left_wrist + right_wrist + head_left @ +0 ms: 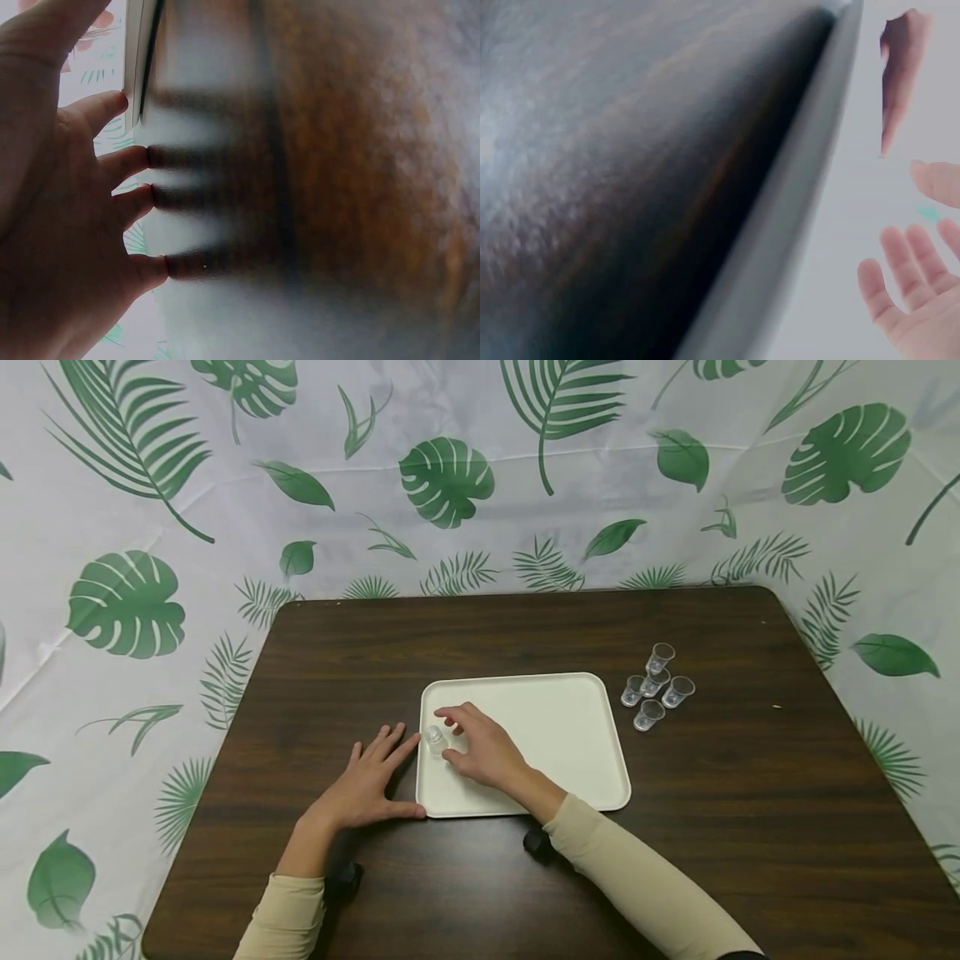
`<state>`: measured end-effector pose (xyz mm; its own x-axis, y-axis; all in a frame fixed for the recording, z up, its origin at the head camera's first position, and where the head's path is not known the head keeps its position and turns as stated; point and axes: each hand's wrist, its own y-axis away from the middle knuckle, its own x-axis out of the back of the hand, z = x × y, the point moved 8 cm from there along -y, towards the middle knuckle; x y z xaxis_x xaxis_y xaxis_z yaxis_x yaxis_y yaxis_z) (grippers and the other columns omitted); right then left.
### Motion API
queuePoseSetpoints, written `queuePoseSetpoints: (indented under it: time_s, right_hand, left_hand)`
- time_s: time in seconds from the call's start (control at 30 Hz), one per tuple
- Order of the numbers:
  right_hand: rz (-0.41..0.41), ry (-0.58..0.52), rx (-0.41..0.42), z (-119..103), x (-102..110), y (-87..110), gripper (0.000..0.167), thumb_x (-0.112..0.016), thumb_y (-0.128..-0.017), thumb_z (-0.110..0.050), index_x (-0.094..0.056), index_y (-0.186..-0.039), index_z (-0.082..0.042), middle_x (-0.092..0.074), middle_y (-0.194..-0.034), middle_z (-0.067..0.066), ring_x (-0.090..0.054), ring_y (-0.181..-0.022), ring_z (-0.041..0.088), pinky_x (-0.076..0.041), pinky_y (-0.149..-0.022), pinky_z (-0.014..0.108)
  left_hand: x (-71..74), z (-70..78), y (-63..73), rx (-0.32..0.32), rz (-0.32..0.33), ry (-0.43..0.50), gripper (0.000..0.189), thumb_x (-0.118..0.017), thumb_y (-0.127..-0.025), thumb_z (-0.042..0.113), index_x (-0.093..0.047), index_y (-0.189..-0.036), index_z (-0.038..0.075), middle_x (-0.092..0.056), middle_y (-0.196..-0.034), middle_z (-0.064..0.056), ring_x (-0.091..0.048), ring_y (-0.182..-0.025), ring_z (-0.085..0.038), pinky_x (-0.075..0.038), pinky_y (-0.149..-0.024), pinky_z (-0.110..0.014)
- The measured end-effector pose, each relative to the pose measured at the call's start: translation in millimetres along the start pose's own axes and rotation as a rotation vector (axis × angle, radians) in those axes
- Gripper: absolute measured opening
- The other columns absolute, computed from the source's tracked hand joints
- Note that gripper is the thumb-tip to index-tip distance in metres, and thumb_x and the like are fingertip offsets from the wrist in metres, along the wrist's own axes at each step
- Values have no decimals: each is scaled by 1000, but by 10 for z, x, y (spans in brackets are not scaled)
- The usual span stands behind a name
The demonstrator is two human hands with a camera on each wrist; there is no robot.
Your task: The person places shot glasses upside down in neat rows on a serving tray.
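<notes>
Near the left edge of a cream tray (555, 735) stands a small clear plastic cup (435, 740). My right hand (483, 752) is over the tray just right of this cup, thumb and fingers parted and loosely bent, gripping nothing. In the right wrist view the fingers (904, 270) are spread apart. My left hand (367, 789) lies beside the tray with its fingers splayed, the thumb at the tray's near left corner and the index fingertip at its left rim. The left wrist view shows the fingertips (154, 270) down on the tabletop.
Several more clear plastic cups (652, 685) stand in a cluster on the dark wooden table (750, 793), right of the tray. A white cloth with green leaf prints (450, 485) hangs behind the table. Small black devices (537, 845) sit under the wrists.
</notes>
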<state>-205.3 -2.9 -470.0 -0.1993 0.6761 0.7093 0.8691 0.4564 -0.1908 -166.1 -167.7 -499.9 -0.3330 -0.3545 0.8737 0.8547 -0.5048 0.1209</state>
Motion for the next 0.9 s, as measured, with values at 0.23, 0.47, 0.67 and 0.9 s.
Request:
queuePoseSetpoints:
  time_s: [0.23, 0.47, 0.67, 0.9]
  right_hand:
    - [3, -61, -3, -43, 162, 39, 58, -78, -82, -12, -54, -136, -15, -62, -115, 5, -63, -101, 16, -50, -85, 35]
    - [1, -139, 7, -24, 337, 95, 57, -78, -83, -9, -55, -135, -11, -61, -123, 9, -63, -105, 23, -51, -87, 40]
    - [48, -181, -34, 83, 624, 224, 57, -79, -81, -6, -58, -134, -10, -60, -126, 8, -62, -109, 25, -52, -86, 46]
    - [194, -146, -111, 327, 1196, 516, 55, -79, -82, -7, -59, -133, -8, -61, -125, 9, -60, -111, 25, -51, -86, 46]
  left_hand:
    - [-9, -3, 0, 2, -3, 0, 110, -69, -72, 74, -23, -158, 22, -15, -162, -14, -8, -148, -38, -7, -107, -72]
    - [-23, -9, -10, 5, 2, 4, 110, -70, -71, 74, -23, -158, 24, -15, -162, -14, -7, -148, -38, -6, -107, -72]
    - [-23, -7, -23, 10, -1, -1, 111, -70, -70, 74, -23, -158, 25, -15, -162, -14, -7, -148, -38, -6, -108, -72]
    - [-14, -12, -11, 5, -1, 3, 112, -70, -70, 74, -22, -158, 24, -15, -162, -14, -7, -148, -38, -5, -108, -71]
